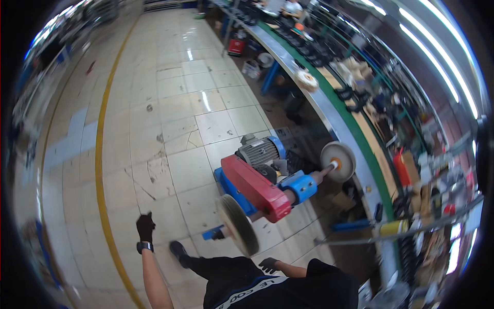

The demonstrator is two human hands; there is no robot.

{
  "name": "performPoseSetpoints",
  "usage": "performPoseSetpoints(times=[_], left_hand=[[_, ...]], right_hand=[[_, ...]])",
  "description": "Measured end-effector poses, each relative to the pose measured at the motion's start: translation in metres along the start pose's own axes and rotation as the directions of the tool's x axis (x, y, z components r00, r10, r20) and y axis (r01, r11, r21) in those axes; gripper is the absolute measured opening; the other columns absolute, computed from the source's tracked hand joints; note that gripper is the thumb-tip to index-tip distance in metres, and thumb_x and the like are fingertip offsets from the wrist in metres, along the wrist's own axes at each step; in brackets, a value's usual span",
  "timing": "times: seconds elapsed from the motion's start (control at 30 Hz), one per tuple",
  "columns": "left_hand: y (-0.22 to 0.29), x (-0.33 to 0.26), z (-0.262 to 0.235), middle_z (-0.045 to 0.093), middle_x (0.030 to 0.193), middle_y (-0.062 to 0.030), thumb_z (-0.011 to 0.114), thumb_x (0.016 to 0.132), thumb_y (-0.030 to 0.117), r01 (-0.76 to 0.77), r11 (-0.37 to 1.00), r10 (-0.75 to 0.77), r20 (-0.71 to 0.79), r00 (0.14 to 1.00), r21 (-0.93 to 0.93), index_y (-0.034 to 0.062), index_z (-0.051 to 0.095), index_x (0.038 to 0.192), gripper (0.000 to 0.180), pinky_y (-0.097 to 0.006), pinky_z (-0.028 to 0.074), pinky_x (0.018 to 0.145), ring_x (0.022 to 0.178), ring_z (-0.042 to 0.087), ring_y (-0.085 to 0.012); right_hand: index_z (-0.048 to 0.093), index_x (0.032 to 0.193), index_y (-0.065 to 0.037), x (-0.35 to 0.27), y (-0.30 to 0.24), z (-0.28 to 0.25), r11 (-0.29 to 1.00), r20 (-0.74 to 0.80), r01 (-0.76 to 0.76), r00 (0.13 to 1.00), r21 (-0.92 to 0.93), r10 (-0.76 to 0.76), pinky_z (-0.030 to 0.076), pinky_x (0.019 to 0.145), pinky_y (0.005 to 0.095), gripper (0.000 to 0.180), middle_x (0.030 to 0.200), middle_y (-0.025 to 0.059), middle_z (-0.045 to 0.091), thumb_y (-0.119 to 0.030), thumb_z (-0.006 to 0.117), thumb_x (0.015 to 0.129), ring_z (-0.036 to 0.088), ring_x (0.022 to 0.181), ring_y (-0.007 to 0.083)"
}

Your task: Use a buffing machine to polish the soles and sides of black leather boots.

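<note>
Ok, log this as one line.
left hand: gloved, over tiled floor; right hand: gloved, near front buffing wheel; red belt guard: beside electric motor

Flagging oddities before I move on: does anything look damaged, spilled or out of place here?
Dark scuffs mark the tiled floor left of the red machine housing, and one tile seems to have crack-like lines. A small reddish thing lies alone left of the yellow line, as if dropped. No spill stands out.

We see the machine (pixel 257 188) on the floor (pixel 185 170). Left of the machine we have the left hand (pixel 145 227), then the line (pixel 100 149); on our side of it, the right hand (pixel 268 264) and near wheel (pixel 237 226); behind, its motor (pixel 261 151); right, the far wheel (pixel 340 160), then the bench (pixel 325 105).
</note>
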State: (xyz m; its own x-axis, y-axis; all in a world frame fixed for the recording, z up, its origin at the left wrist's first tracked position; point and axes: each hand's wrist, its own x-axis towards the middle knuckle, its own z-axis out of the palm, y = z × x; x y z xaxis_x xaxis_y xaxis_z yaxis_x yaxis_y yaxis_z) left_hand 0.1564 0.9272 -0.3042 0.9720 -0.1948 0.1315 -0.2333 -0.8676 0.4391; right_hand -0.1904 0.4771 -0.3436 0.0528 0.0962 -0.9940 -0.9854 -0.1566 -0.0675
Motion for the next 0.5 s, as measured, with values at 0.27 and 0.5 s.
performPoseSetpoints(times=[0.27, 0.5], left_hand=[[-0.221, -0.079, -0.028, 0.063, 0.085, -0.0041, 0.061, 0.07, 0.028, 0.564, 0.821, -0.216, 0.866, 0.451, -0.088, 0.0109, 0.063, 0.083, 0.021, -0.037, 0.049, 0.059, 0.071, 0.06, -0.0202], [-0.293, -0.036, -0.031, 0.062, 0.082, -0.004, 0.049, 0.08, 0.034, 0.973, 0.233, -0.397, 0.913, 0.096, -0.001, 0.0118, 0.059, 0.087, 0.025, -0.038, 0.048, 0.058, 0.072, 0.06, -0.0205]], right_hand=[[0.065, 0.085, -0.01, 0.147, -0.138, 0.243, 0.936, -0.123, 0.09, 0.991, 0.34, -0.05, 0.048, 0.055, 0.0354, 0.022, 0.077, 0.0076, 0.063, -0.024, 0.07, 0.069, 0.059, 0.066, 0.0217], [0.064, 0.084, -0.008, 0.098, -0.204, 0.257, 0.957, -0.436, 0.202, 0.857, -0.209, -0.276, 0.049, 0.055, 0.0344, 0.022, 0.079, 0.0088, 0.063, -0.019, 0.07, 0.066, 0.06, 0.068, 0.0213]])
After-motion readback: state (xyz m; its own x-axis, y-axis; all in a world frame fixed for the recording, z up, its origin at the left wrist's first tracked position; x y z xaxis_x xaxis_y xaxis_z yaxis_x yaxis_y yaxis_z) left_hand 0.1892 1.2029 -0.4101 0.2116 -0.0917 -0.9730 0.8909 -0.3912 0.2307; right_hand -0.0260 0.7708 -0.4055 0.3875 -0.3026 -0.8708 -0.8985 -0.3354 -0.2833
